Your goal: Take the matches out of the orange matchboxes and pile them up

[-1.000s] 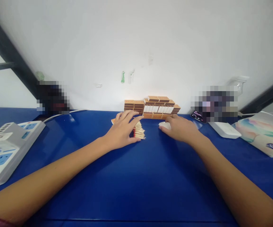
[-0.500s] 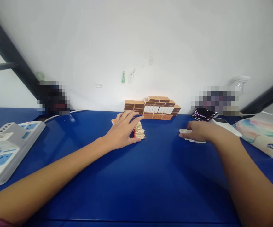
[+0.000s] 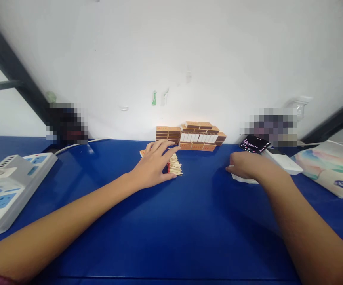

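My left hand [image 3: 153, 164] lies with its fingers spread around a pile of matches [image 3: 175, 165] with red heads. The thumb and forefinger are at the near and far sides of the pile. An orange matchbox [image 3: 142, 152] pokes out behind this hand, mostly hidden. To the right, my right hand [image 3: 245, 164] is closed, fingers curled down over some white pieces [image 3: 244, 179] on the table. What sits between those fingertips is hidden. Against the wall, orange and brown matchboxes [image 3: 202, 136] stand stacked, several with white sides showing.
At the left a white power strip [image 3: 37, 168] with blue sockets lies on the blue table [image 3: 159, 237], a plug and cable on it. Beyond my right hand are a lit phone [image 3: 254, 144], a white box [image 3: 284, 163] and a tissue pack [image 3: 332, 166].
My right hand has shifted slightly, and the white piece that stuck out past its fingertips no longer shows there. My left hand keeps its place by the matches.
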A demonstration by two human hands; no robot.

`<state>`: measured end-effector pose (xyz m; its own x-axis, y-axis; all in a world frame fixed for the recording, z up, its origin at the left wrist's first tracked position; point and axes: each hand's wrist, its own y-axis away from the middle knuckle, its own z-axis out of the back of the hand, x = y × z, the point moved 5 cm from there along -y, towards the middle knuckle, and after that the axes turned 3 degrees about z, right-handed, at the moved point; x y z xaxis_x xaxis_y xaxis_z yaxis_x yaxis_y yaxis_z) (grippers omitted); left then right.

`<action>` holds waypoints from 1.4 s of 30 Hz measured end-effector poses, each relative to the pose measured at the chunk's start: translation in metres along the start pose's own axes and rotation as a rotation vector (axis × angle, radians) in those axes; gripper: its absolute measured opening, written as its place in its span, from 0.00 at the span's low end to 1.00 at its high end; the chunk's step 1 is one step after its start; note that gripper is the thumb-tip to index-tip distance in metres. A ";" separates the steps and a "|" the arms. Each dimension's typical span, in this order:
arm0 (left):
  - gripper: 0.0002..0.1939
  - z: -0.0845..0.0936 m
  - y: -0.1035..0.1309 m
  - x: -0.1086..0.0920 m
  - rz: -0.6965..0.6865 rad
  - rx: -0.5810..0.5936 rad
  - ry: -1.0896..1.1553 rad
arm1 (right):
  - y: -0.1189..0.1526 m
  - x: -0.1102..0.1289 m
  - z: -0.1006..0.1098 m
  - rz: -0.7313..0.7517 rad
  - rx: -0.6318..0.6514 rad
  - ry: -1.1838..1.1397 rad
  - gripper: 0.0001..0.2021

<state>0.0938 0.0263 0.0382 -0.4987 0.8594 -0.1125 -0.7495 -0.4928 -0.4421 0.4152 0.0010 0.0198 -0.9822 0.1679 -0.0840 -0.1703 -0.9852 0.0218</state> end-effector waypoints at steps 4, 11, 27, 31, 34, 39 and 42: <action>0.44 0.011 -0.006 0.002 -0.020 0.007 -0.012 | 0.008 0.006 0.004 -0.072 0.204 0.078 0.05; 0.33 0.053 0.002 0.039 0.127 0.089 0.096 | 0.022 0.040 0.027 0.010 0.159 0.163 0.11; 0.25 0.027 0.041 0.041 0.170 0.177 -0.096 | 0.045 0.134 0.043 0.436 -0.423 0.033 0.09; 0.35 0.026 0.044 0.051 0.251 0.155 -0.140 | 0.047 0.137 0.041 0.487 -0.457 -0.004 0.09; 0.40 0.022 0.044 0.053 0.275 0.159 -0.166 | 0.049 0.139 0.039 0.506 -0.460 -0.009 0.09; 0.42 0.021 0.044 0.053 0.315 0.184 -0.138 | 0.051 0.142 0.039 0.518 -0.453 -0.022 0.09; 0.45 0.021 0.044 0.053 0.332 0.187 -0.117 | 0.050 0.142 0.039 0.508 -0.442 -0.023 0.10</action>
<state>0.0249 0.0476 0.0313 -0.7655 0.6331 -0.1149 -0.6001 -0.7669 -0.2274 0.2640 -0.0229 0.0481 -0.9340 -0.3246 -0.1495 0.3572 -0.8629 -0.3575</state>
